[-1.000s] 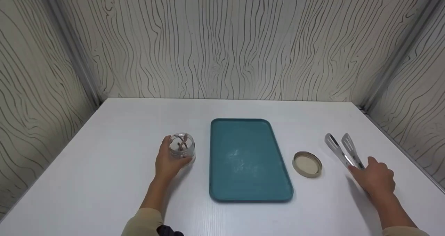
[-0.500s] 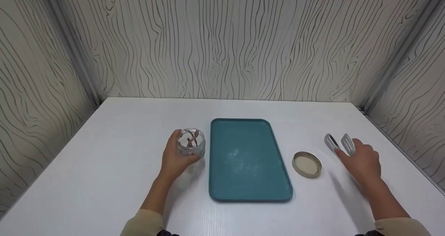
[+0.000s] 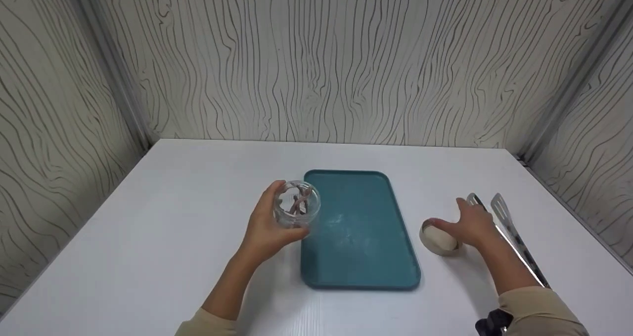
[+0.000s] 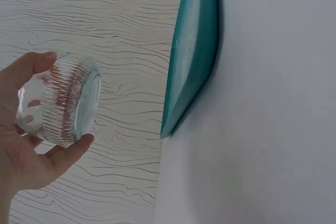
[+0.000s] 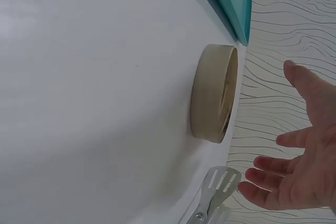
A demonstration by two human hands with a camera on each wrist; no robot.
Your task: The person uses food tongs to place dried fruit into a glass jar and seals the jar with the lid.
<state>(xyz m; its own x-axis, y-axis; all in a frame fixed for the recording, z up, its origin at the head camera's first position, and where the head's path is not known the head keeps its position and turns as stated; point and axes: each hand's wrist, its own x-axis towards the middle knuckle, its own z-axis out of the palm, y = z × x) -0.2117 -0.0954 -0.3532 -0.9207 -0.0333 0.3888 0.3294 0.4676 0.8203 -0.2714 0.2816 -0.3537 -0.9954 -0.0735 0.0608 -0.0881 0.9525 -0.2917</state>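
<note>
My left hand (image 3: 264, 229) grips a clear glass jar (image 3: 298, 220) around its side, held up over the left edge of a teal tray (image 3: 363, 247). Brownish twig-like pieces (image 3: 300, 202) are inside the jar. In the left wrist view, the jar's ribbed wall (image 4: 63, 100) and base show between thumb and fingers. My right hand (image 3: 472, 224) hovers above a beige round lid (image 3: 437, 242), which lies with its hollow side up. In the right wrist view, the spread fingers (image 5: 270, 166) are apart from the lid and hold nothing.
Slotted metal tongs (image 3: 514, 227) lie on the white table (image 3: 148, 247) at the right, partly behind the right forearm. Wood-grain panels (image 3: 316, 59) stand at the back and both sides of the table.
My left hand has carried the jar rightward and up, to the tray's left edge. The right hand has let go of the tongs and moved left over the lid.
</note>
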